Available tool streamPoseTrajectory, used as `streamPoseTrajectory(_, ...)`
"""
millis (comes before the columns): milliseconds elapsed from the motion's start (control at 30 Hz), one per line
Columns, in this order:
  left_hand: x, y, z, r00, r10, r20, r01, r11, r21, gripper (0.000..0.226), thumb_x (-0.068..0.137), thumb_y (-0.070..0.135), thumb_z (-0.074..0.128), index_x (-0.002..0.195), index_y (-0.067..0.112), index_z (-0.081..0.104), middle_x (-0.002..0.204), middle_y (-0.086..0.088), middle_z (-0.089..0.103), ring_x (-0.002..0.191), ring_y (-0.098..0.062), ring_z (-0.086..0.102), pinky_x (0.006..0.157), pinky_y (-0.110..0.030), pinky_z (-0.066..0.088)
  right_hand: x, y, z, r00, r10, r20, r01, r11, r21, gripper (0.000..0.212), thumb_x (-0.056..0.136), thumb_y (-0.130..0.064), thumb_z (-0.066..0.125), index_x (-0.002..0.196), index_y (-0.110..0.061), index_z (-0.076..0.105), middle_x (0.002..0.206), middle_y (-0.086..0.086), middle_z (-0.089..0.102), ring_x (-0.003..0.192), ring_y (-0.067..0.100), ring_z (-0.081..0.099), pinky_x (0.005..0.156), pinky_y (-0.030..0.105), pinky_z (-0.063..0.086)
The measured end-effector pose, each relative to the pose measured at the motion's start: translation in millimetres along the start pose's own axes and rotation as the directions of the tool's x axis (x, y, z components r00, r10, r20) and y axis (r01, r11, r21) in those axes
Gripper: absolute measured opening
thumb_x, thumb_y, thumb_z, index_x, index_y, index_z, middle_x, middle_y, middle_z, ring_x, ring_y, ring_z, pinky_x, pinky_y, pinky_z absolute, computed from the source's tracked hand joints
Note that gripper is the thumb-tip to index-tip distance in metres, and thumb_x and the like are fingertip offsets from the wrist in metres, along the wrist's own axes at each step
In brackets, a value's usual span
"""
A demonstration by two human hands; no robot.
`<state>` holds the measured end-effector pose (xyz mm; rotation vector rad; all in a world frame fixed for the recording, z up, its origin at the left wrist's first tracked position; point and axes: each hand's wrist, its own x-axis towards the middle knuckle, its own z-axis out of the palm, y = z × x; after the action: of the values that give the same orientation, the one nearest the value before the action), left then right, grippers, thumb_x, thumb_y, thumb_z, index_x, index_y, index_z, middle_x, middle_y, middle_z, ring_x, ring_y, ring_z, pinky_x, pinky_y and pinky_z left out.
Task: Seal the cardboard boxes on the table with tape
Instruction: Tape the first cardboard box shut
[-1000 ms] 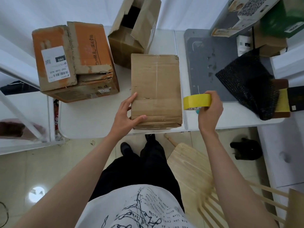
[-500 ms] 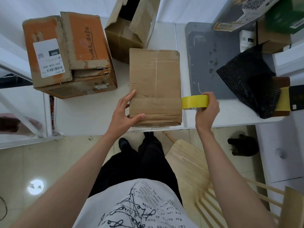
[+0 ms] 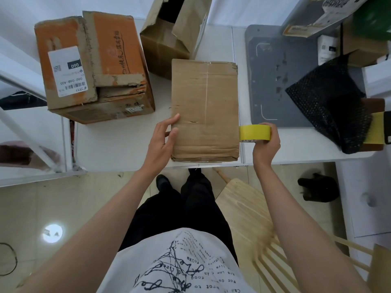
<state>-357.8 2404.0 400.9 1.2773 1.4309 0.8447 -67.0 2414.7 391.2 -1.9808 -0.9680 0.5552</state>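
Steadying the plain box (image 3: pixel 204 108), left hand (image 3: pixel 161 142) fingers spread; right hand (image 3: pixel 265 142) fingers pinching the yellow tape roll (image 3: pixel 255 133) at its edge. No yellow tape on yet; the other boxes look unsealed.

Box braced, yellow tape at its right edge

My left hand (image 3: pixel 164 137) rests flat against the near left side of the plain cardboard box (image 3: pixel 204 108) on the white table (image 3: pixel 118 142), fingers spread along its edge. My right hand (image 3: pixel 266 142) grips the roll of yellow tape (image 3: pixel 255 133), touching the box's right side. An orange labelled box (image 3: pixel 93 66) sits left; an open-flapped box (image 3: pixel 175 32) stands behind; black bubble wrap (image 3: pixel 325 104) lies right.
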Motion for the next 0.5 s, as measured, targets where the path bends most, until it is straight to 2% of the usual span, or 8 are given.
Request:
streamPoseTrajectory(133, 7, 12, 11, 0.994, -0.037, -0.100, 0.053, 0.985, 0.163, 0.027, 0.105, 0.036, 0.050, 0.130, 0.025, 0.050, 0.141, 0.004, 0.046, 0.116, -0.004, 0.054, 0.098, -0.051, 0.052, 0, 1, 3, 0.997, 0.068, -0.030, -0.066, 0.996, 0.057, 0.039, 0.085, 0.012, 0.046, 0.113, -0.009, 0.066, 0.108, 0.005, 0.071, 0.097, 0.014, 0.064, 0.076, 0.027, 0.051)
streamPoseTrajectory(200, 9, 17, 19, 0.986, 0.017, -0.168, 0.043, 0.936, 0.349, 0.029, 0.102, 0.029, 0.053, 0.129, 0.019, 0.049, 0.149, -0.005, 0.037, 0.133, -0.018, 0.044, 0.102, -0.052, 0.049, -1, 2, 3, 0.995, 0.090, -0.034, -0.087, 0.993, 0.086, 0.037, 0.087, 0.008, 0.050, 0.116, -0.011, 0.064, 0.111, 0.007, 0.072, 0.102, 0.018, 0.066, 0.079, 0.033, 0.054)
streamPoseTrajectory(267, 16, 23, 30, 0.971, 0.146, -0.192, -0.001, 0.798, 0.602, 0.035, 0.095, 0.019, 0.053, 0.129, 0.013, 0.048, 0.159, -0.014, 0.025, 0.150, -0.033, 0.023, 0.121, -0.053, 0.028, -4, 3, 3, 0.994, 0.099, -0.041, -0.094, 0.990, 0.109, 0.032, 0.089, 0.002, 0.052, 0.116, -0.013, 0.063, 0.111, 0.006, 0.072, 0.103, 0.017, 0.067, 0.081, 0.037, 0.056)
streamPoseTrajectory(333, 24, 34, 46, 0.972, 0.199, -0.122, -0.048, 0.684, 0.728, 0.053, 0.087, 0.013, 0.049, 0.140, 0.012, 0.042, 0.164, -0.018, 0.016, 0.155, -0.035, 0.006, 0.127, -0.050, 0.005, -5, 2, 4, 0.995, 0.090, -0.050, -0.083, 0.989, 0.123, 0.030, 0.089, 0.000, 0.053, 0.114, -0.012, 0.064, 0.111, 0.005, 0.072, 0.104, 0.017, 0.067, 0.084, 0.040, 0.056)
streamPoseTrajectory(367, 28, 39, 56, 0.976, 0.203, -0.074, -0.079, 0.654, 0.752, 0.062, 0.087, 0.014, 0.047, 0.148, 0.012, 0.036, 0.167, -0.018, 0.012, 0.156, -0.034, 0.001, 0.127, -0.049, 0.000, -6, 2, 4, 0.995, 0.085, -0.053, -0.077, 0.989, 0.129, 0.031, 0.088, 0.001, 0.053, 0.114, -0.012, 0.064, 0.111, 0.005, 0.072, 0.104, 0.017, 0.067, 0.086, 0.040, 0.056)
streamPoseTrajectory(433, 35, 46, 79, 0.980, 0.198, 0.028, -0.147, 0.619, 0.771, 0.068, 0.098, 0.024, 0.043, 0.160, 0.010, 0.019, 0.169, -0.017, 0.001, 0.157, -0.030, -0.005, 0.127, -0.045, -0.004, -6, 2, 4, 0.995, 0.082, -0.057, -0.073, 0.989, 0.132, 0.033, 0.087, 0.006, 0.052, 0.113, -0.011, 0.064, 0.110, 0.005, 0.072, 0.104, 0.015, 0.067, 0.088, 0.038, 0.055)
streamPoseTrajectory(500, 39, 49, 101, 0.973, 0.185, 0.137, -0.220, 0.569, 0.792, 0.070, 0.107, 0.045, 0.029, 0.162, 0.010, 0.006, 0.170, -0.015, -0.006, 0.157, -0.027, -0.008, 0.127, -0.044, -0.005, -6, 4, 5, 0.994, 0.090, -0.058, -0.082, 0.988, 0.130, 0.035, 0.086, 0.007, 0.051, 0.111, -0.012, 0.065, 0.109, 0.002, 0.072, 0.102, 0.013, 0.066, 0.088, 0.036, 0.054)
